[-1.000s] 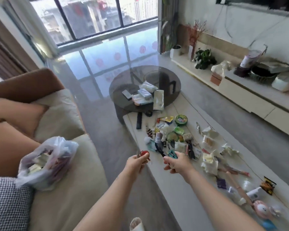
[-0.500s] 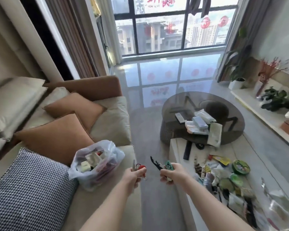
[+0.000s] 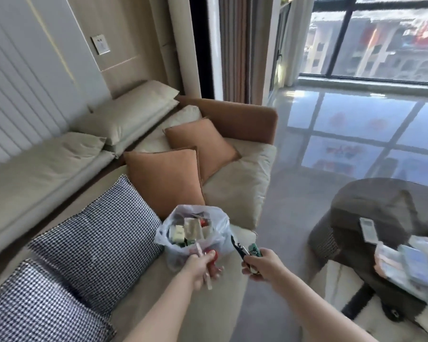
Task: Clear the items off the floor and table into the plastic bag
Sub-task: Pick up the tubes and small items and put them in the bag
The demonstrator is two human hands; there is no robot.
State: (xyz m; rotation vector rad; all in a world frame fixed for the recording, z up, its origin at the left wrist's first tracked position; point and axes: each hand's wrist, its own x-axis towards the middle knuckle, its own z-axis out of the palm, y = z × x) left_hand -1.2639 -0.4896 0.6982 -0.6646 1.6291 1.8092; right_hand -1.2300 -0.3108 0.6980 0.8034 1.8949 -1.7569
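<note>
Turning away from the cluttered worktop seen a second ago, now facing the sofa [image 3: 235, 191] at left and centre of the frame. Checked cushions [image 3: 94, 245] at lower left. Plastic bag [image 3: 195, 233] standing open-mouthed on the seat, centre frame, already part filled. Left hand [image 3: 203, 269], just below the bag mouth, clenched round a small red-tipped item [image 3: 214, 255]. Right hand [image 3: 262, 264], just right of the bag, gripping a green packet [image 3: 253, 249] and a dark corkscrew-like tool [image 3: 237, 245], long axis pointing up-left toward the bag. Likely about to drop both loads in. Round glass worktop [image 3: 381, 201] at right, papers remaining.

Beige sofa [image 3: 235, 191] with orange cushions [image 3: 166, 178] — glossy floor [image 3: 356, 134], big window [image 3: 376, 38]
</note>
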